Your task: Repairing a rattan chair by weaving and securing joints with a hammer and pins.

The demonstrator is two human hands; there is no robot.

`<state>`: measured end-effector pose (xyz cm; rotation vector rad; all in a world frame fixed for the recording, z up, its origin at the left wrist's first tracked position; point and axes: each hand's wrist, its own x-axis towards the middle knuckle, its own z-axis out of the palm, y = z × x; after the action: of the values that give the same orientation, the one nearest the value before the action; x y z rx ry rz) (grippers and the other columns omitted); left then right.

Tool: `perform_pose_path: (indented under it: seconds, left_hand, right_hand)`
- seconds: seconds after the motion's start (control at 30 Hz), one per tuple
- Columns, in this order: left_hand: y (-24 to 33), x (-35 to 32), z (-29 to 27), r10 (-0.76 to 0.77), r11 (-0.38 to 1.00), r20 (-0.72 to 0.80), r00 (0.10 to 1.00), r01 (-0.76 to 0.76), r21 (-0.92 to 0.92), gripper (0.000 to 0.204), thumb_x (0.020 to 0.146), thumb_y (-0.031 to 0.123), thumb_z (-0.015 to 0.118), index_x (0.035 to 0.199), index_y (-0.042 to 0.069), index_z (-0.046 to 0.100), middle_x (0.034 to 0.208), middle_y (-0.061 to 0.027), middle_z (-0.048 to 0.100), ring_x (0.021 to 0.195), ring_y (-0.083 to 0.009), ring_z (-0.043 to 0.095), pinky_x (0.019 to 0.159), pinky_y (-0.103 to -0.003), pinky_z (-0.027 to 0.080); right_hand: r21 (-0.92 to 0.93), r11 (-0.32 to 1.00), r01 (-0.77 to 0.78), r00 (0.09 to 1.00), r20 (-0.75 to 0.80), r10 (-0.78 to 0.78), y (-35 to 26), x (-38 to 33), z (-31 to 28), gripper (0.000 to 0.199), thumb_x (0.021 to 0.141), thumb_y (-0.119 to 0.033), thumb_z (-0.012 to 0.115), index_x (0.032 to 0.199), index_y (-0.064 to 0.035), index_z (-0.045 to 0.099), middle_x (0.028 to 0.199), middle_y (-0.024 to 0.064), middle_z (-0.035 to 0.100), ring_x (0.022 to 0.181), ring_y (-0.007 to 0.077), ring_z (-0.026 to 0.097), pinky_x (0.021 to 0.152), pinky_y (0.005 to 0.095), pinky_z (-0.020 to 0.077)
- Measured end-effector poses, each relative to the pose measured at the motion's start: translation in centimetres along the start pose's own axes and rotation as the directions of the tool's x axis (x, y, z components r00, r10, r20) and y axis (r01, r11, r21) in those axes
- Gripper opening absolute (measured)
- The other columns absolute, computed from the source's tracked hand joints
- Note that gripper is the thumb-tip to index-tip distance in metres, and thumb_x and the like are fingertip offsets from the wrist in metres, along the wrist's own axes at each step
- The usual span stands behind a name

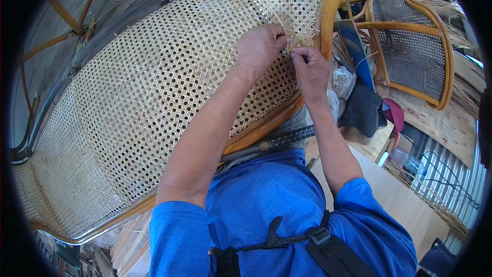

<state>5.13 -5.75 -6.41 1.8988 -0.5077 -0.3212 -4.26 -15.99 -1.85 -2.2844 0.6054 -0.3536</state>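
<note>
A large panel of woven cane [169, 82], pale and open-meshed, stretches across in front of me on a curved brown wooden frame [266, 128]. My left hand [259, 47] rests over the weave near its right end, with thumb and fingers pinched together. Close beside it, my right hand [311, 72] pinches at the same spot, by the inner edge of the frame. Loose, frayed cane strands [302, 39] lie at the fingertips. Whatever thin thing either pinch holds is too small to make out.
At the right stands a second wooden frame with darker woven panels [410, 43]. Plastic bags [343, 82], a dark cushion-like item [360, 110], a red cap-like item [393, 114] and a clear bottle [407, 161] lie beside me. Brown poles [66, 15] stand at the far left.
</note>
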Motion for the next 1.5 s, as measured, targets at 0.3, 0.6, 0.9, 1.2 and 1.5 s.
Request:
perform_pose_path:
  seconds: [0.3, 0.6, 0.9, 1.2, 1.5]
  left_hand:
    - [0.1, -0.3, -0.2, -0.009, 0.998, 0.009, 1.000, 0.010, -0.064, 0.021, 0.084, 0.031, 0.065, 0.087, 0.011, 0.070, 0.074, -0.0120, 0.066, 0.068, -0.0297, 0.064, 0.061, -0.038, 0.049]
    - [-1.0, -1.2, -1.0, 0.052, 0.978, 0.036, 0.998, -0.043, -0.204, 0.023, 0.086, 0.022, 0.067, 0.097, 0.003, 0.068, 0.078, -0.0132, 0.067, 0.068, -0.0225, 0.064, 0.066, -0.033, 0.050]
    - [-0.7, -1.9, -1.6, 0.015, 0.952, 0.142, 0.990, 0.029, -0.306, 0.019, 0.085, 0.019, 0.067, 0.096, 0.002, 0.068, 0.087, -0.0131, 0.067, 0.079, -0.0217, 0.064, 0.074, -0.031, 0.050]
    - [-1.0, -2.4, -1.5, 0.099, 0.914, 0.068, 0.993, -0.064, -0.400, 0.019, 0.083, 0.022, 0.068, 0.091, 0.004, 0.069, 0.084, -0.0152, 0.066, 0.073, -0.0285, 0.064, 0.069, -0.035, 0.050]
    - [-0.6, -2.5, -2.0, 0.057, 0.912, 0.180, 0.982, 0.022, -0.410, 0.014, 0.085, 0.014, 0.066, 0.093, 0.003, 0.068, 0.089, -0.0096, 0.066, 0.082, -0.0198, 0.063, 0.078, -0.031, 0.050]
  right_hand:
    - [-0.412, 0.846, 0.338, 0.926, -0.017, -0.378, 0.3, -0.5, 1.1, 0.006, 0.079, -0.002, 0.060, 0.082, -0.0045, 0.055, 0.074, 0.0150, 0.058, 0.069, 0.0353, 0.059, 0.062, 0.0403, 0.0471]
    - [-0.369, 0.890, 0.269, 0.951, -0.048, -0.307, 0.4, -0.2, 1.2, 0.005, 0.084, -0.004, 0.059, 0.089, -0.0047, 0.059, 0.082, 0.0149, 0.063, 0.076, 0.0336, 0.062, 0.066, 0.0394, 0.0490]
    - [-0.429, 0.843, 0.323, 0.943, 0.070, -0.325, 0.6, -0.2, 0.5, 0.014, 0.082, -0.002, 0.057, 0.096, -0.0037, 0.062, 0.089, 0.0173, 0.062, 0.084, 0.0350, 0.061, 0.073, 0.0406, 0.0494]
    - [-0.487, 0.801, 0.348, 0.934, 0.111, -0.338, 0.7, -0.7, 0.4, 0.014, 0.080, 0.000, 0.056, 0.092, -0.0042, 0.062, 0.085, 0.0153, 0.059, 0.079, 0.0347, 0.059, 0.070, 0.0412, 0.0487]
    - [-0.433, 0.821, 0.371, 0.926, 0.103, -0.365, 0.6, -0.9, 0.2, 0.012, 0.080, 0.001, 0.055, 0.089, -0.0047, 0.062, 0.083, 0.0142, 0.057, 0.079, 0.0335, 0.058, 0.070, 0.0399, 0.0484]
